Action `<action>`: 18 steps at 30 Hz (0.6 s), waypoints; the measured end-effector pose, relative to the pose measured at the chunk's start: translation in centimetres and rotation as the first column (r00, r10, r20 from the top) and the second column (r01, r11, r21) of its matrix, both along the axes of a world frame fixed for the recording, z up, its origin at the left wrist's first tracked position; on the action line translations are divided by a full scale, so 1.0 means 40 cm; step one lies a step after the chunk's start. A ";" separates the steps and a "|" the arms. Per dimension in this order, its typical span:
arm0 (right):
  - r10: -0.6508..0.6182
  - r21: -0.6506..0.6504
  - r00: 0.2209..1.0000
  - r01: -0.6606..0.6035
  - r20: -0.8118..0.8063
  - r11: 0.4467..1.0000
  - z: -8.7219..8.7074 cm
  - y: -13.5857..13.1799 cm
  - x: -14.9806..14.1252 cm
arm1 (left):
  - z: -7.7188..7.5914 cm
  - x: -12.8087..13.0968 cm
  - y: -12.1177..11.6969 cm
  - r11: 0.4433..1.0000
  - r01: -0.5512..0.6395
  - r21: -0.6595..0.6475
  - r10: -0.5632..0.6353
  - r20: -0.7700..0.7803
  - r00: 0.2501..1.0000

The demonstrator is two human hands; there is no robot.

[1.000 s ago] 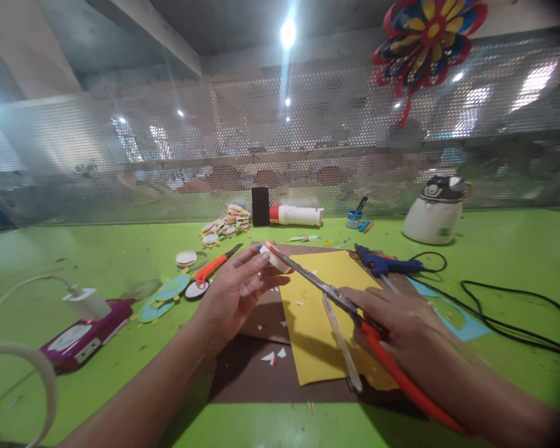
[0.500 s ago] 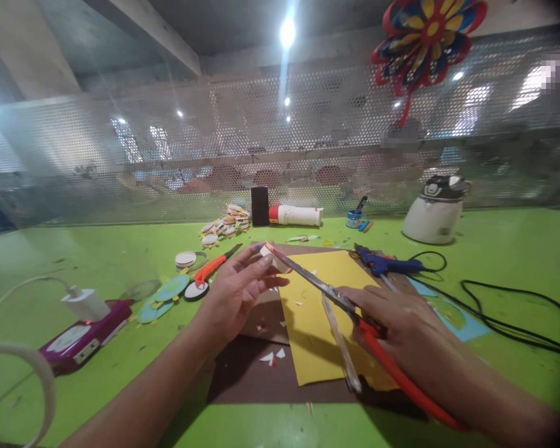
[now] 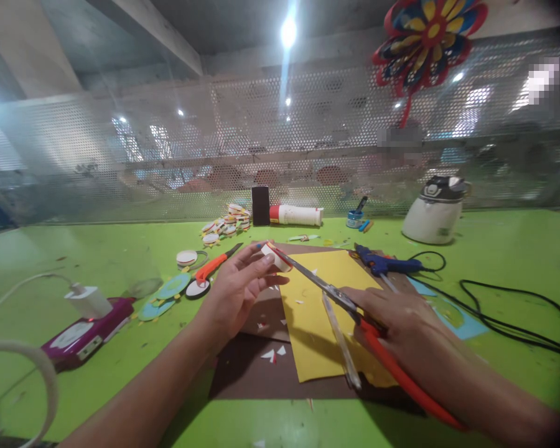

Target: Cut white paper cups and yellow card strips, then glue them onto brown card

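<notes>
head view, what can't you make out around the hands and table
In the head view:
Scissors: part of the handle, covered by the right hand.
White piece: partly covered by the left hand.
Black cord: where it leads, cut off by the right edge.
Label on the white jug: too small to read.

left hand (image 3: 236, 283): palm inward, fingers (image 3: 256, 268) pinched | right hand (image 3: 396, 317): back upward, fingers curled | forearms (image 3: 154, 379): angled inward
</notes>
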State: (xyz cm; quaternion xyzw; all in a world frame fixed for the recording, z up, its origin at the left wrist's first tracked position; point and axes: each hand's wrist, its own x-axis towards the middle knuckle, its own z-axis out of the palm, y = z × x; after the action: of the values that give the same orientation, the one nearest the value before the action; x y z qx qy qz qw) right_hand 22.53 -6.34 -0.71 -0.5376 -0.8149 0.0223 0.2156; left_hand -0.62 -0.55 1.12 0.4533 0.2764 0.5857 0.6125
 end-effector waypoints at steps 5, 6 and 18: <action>0.001 0.020 1.000 -0.002 0.028 1.000 0.005 0.007 0.001 | -0.005 0.002 0.001 0.999 -0.018 0.033 0.020 -0.044 0.999; 0.001 0.020 0.999 -0.002 0.032 1.000 0.006 0.008 0.001 | -0.005 0.004 -0.001 0.999 -0.026 0.035 0.028 -0.058 0.998; -0.003 0.011 0.999 0.003 0.033 1.000 0.010 0.000 -0.004 | -0.007 0.012 -0.006 0.989 -0.089 0.120 0.106 -0.148 0.983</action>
State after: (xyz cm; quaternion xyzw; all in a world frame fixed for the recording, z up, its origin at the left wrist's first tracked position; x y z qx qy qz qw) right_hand 22.39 -6.33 -0.31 -0.5379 -0.8176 0.0088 0.2051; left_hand -0.16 -0.81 0.85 0.5172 0.3112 0.5930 0.5330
